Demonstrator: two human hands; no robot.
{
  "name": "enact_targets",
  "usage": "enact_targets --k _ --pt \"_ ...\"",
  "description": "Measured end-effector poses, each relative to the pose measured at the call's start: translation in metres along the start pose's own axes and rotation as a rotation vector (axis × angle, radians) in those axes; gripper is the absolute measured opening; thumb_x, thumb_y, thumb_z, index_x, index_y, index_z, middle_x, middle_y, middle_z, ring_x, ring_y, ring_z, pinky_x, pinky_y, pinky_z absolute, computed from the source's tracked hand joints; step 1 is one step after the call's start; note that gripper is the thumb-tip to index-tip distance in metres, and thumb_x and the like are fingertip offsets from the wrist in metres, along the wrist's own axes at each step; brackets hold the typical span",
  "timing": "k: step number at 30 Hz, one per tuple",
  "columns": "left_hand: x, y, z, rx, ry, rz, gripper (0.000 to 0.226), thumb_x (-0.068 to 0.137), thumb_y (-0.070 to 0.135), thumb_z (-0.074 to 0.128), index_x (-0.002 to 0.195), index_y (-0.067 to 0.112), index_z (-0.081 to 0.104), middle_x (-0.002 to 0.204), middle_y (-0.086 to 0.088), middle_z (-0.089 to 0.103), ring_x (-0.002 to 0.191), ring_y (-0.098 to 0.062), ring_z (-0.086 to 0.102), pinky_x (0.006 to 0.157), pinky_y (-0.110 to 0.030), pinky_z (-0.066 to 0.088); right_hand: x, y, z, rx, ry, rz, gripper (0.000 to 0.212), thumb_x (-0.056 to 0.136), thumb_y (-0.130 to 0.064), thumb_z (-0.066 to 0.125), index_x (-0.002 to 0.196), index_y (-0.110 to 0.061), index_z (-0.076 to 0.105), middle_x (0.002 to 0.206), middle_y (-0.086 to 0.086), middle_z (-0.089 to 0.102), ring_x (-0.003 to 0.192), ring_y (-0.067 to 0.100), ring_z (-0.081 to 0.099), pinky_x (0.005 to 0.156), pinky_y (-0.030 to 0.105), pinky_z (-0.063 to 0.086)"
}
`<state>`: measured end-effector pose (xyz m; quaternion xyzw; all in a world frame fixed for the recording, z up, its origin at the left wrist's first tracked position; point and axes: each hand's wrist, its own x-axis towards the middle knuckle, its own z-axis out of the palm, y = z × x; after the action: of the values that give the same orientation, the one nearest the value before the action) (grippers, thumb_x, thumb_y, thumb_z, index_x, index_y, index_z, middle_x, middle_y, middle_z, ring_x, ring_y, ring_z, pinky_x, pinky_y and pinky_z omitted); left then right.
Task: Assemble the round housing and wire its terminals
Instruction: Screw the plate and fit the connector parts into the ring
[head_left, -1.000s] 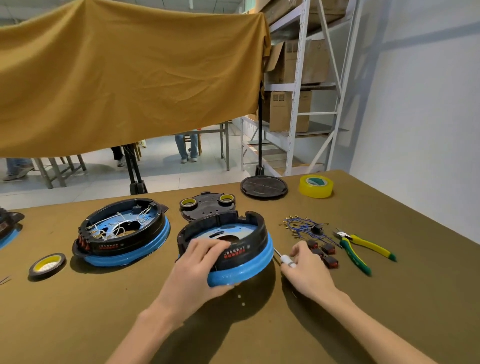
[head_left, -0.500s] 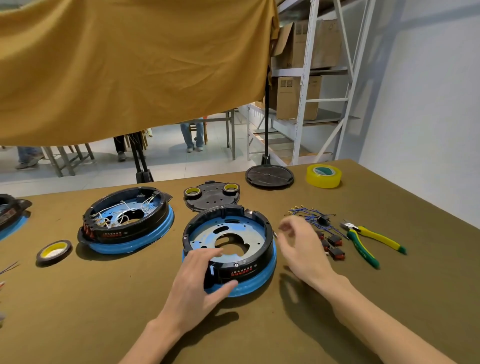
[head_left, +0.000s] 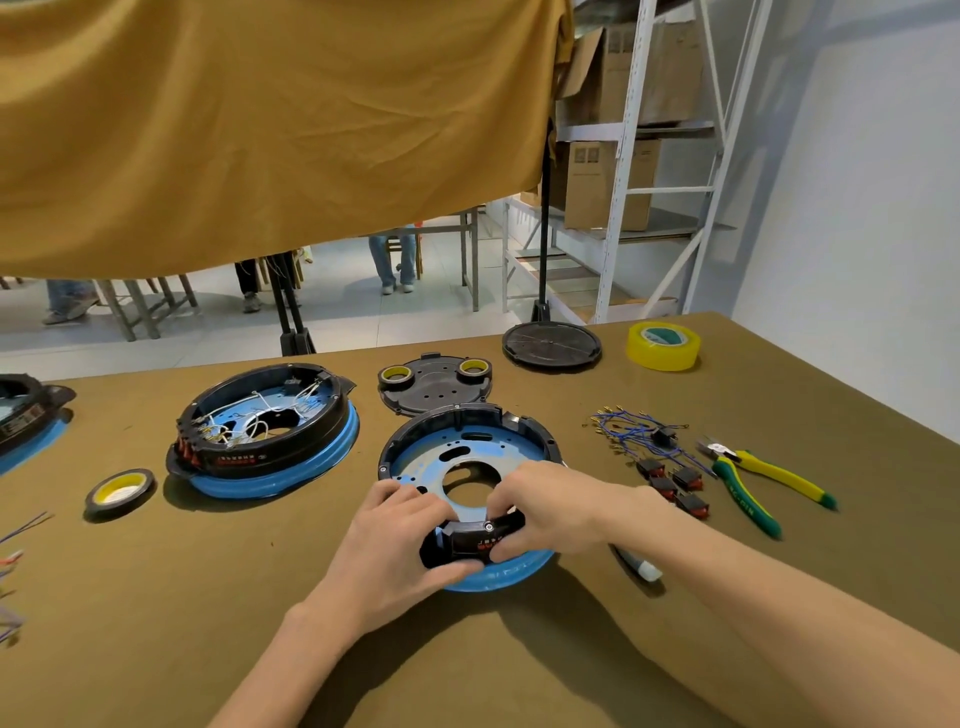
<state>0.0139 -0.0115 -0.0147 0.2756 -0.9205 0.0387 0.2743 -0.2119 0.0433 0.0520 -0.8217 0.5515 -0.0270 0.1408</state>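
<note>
**A:** Both hands are on the round housing (head_left: 470, 467) now. A second ago the right hand (head_left: 550, 512) was off beside it, over by the white-tipped tool (head_left: 641, 567) on the worktop (head_left: 519, 665), and half a second ago it was hovering empty between the housing and the switches.

**B:** And the housing itself?

**A:** Flat on the worktop, centre front, blue base down, black ring up. A second ago it was tipped up on edge under the left hand (head_left: 395, 551); now it lies level. The left hand grips the near rim, fingers curled over the black wall and thumb under the front. The right hand's fingers are curled over the same near wall, pinching at the black block with red markings.

**B:** So what does that tell us?

**A:** My read: the tool is put down and the work has moved to seating or checking that terminal block by hand. No wires inside this unit yet, only the bare blue plate.

**B:** Compared with the other unit?

**A:** The second housing (head_left: 265, 431) to the left already has white leads laid in. The blue wire bundle (head_left: 631, 428), the small black switches (head_left: 672, 486) and the yellow-green pliers (head_left: 763, 480) lie untouched to the right. Wiring looks to be the big step left.
</note>
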Motion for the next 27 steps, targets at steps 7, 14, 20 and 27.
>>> enact_targets --k 7,14,20,27 --pt "-0.003 0.003 0.005 -0.018 0.012 -0.016 0.040 0.092 0.077 0.043 0.099 0.040 0.056 0.093 0.025 0.059 0.088 0.001 0.047 0.098 -0.022 0.028 -0.011 0.002 0.017 0.057 0.052 -0.036 0.015 0.099 -0.039 0.063 0.098 -0.024 0.059 0.097 -0.010 0.047 0.085 0.014 0.050 0.074 0.034 0.044" --pt "-0.002 0.010 0.002 -0.059 0.042 -0.083 0.044 0.094 0.076 0.040 0.095 0.038 0.063 0.092 0.025 0.063 0.089 0.004 0.051 0.093 -0.025 0.034 -0.024 0.016 0.013 0.472 0.429 0.092 0.022 0.092 -0.052 0.064 0.106 -0.035 0.070 0.117 -0.017 0.057 0.112 -0.002 0.054 0.094 0.014 0.043" --pt "0.021 0.044 0.008 -0.122 0.058 -0.153 0.037 0.097 0.063 0.041 0.105 0.036 0.066 0.104 0.024 0.063 0.103 0.002 0.053 0.101 -0.027 0.038 -0.058 0.087 0.023 0.196 0.503 0.903 0.018 0.100 -0.032 0.057 0.110 -0.018 0.055 0.104 0.002 0.064 0.090 0.019 0.062 0.080 0.041 0.056" --pt "0.036 0.054 0.013 -0.067 -0.064 -0.105 0.059 0.098 0.073 0.028 0.121 0.039 0.070 0.108 0.024 0.072 0.098 0.004 0.062 0.083 -0.019 0.043 -0.055 0.094 0.041 0.035 0.336 0.968 0.020 0.099 -0.038 0.058 0.094 -0.020 0.051 0.083 -0.002 0.056 0.078 0.021 0.059 0.059 0.033 0.044"
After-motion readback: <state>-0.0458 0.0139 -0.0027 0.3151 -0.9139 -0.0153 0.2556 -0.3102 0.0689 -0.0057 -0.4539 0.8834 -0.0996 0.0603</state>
